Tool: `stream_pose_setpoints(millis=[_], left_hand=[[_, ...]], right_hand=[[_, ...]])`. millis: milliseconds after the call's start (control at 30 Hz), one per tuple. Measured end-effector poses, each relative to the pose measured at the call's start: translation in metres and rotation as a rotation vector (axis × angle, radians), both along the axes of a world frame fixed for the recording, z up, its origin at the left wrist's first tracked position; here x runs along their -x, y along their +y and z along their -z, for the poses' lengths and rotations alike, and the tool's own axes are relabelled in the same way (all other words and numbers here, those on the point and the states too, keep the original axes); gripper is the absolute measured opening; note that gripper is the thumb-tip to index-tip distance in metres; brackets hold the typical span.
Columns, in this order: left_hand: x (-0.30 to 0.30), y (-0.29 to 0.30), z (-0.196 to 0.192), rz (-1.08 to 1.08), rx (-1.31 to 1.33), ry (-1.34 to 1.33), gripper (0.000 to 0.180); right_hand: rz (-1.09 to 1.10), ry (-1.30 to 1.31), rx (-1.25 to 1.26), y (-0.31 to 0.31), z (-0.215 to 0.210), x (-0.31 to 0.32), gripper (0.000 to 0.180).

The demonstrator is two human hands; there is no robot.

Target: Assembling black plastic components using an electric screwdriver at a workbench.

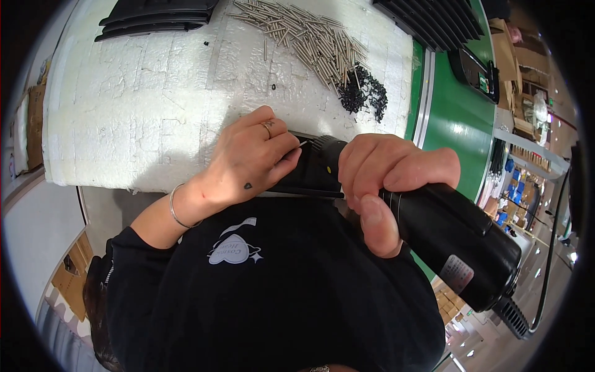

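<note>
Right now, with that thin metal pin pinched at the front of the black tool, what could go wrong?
The thin metal pin is held only by the left hand's fingertips, so it might slip and drop out of sight. Those fingertips sit right at the front of the black tool, which the right hand grips, so they could get nipped or poked. On the white foam pad, the pile of small black parts lies near the edge and could scatter if bumped.

Black tool (446, 229), silver pins (304, 37), white foam board (142, 105), green belt (458, 118).

Single head-worn fisheye view, looking steeply down, close over the white foam-topped table (155, 105), edges curved
</note>
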State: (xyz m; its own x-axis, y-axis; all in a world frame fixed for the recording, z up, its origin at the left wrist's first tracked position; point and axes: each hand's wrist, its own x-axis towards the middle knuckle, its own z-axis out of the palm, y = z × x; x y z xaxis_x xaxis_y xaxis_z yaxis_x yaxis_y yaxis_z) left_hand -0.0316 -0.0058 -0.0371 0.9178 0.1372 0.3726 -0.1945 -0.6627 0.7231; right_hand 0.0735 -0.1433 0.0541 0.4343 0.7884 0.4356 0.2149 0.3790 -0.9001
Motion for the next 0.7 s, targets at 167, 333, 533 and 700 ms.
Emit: stream_pose_setpoints(millis=[167,333,533,700], left_hand=[[0.002,0.000,-0.002,0.014,-0.040,0.023,0.012],[0.002,0.000,-0.005,0.070,-0.105,0.053,0.012],[0.008,-0.002,-0.010,0.044,-0.114,0.093,0.023],[0.020,-0.006,-0.037,0.071,-0.179,0.103,0.061]], right_hand=[[0.058,0.005,-0.025,0.002,0.006,0.004,0.031],[0.120,-0.026,-0.020,0.000,0.006,0.007,0.030],[0.194,0.222,-0.338,-0.023,-0.010,-0.030,0.027],[0.668,0.183,-0.331,-0.041,0.000,-0.057,0.027]])
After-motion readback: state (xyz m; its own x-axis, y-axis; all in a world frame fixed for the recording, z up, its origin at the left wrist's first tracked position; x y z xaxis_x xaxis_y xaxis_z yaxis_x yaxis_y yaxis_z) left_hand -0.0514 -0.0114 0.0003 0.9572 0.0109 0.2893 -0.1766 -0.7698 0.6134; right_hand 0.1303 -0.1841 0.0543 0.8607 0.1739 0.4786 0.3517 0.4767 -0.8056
